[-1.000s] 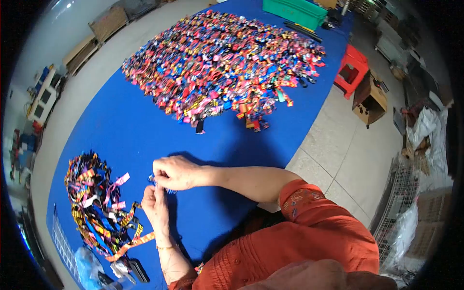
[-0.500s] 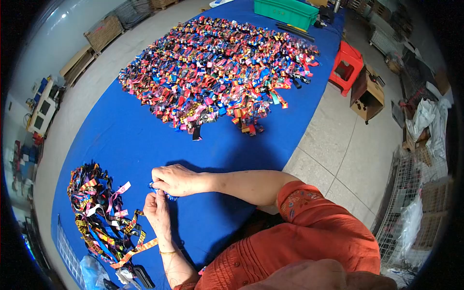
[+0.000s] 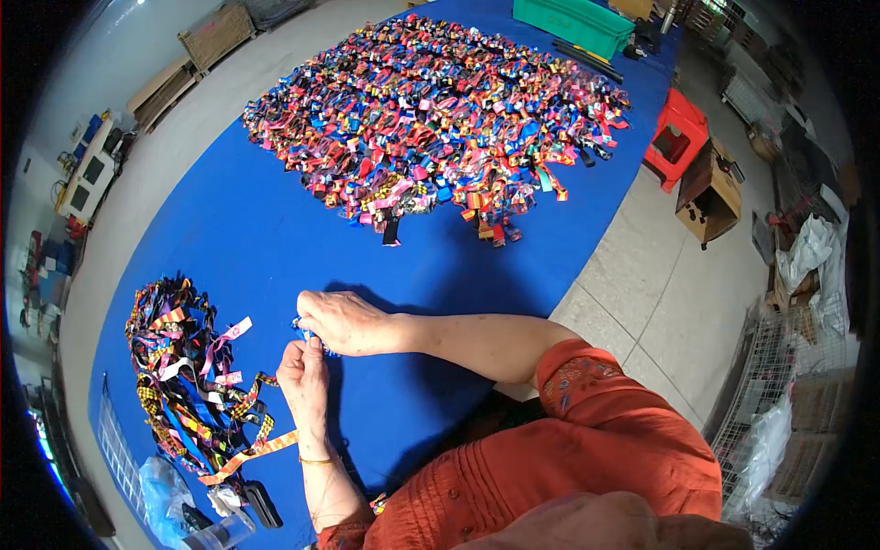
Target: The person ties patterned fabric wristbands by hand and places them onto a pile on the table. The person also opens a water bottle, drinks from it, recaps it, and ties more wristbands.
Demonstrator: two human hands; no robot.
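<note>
Over the blue table cover (image 3: 266, 247), my left hand (image 3: 303, 371) and my right hand (image 3: 341, 323) meet, both with fingers pinched together. Between them is a small blue patterned strip (image 3: 302, 332), mostly hidden by the fingers. My right hand lies above and slightly right of my left hand. A pile of loose colourful straps (image 3: 188, 394) lies left of my hands, and one orange patterned strap (image 3: 252, 456) reaches toward my left wrist. Farther up, a wide layer of many small folded colourful straps (image 3: 431, 119) covers the cloth.
A green crate (image 3: 576, 26) stands at the far end, with dark rods beside it. A red stool (image 3: 676, 137) and an open cardboard box (image 3: 710, 194) are on the floor at right. A blue plastic bag (image 3: 165, 500) and a black object (image 3: 262, 504) lie at lower left.
The view has shifted slightly. My hands remain close together, with small changes in finger position, and less of the blue strip shows than half a second ago.
</note>
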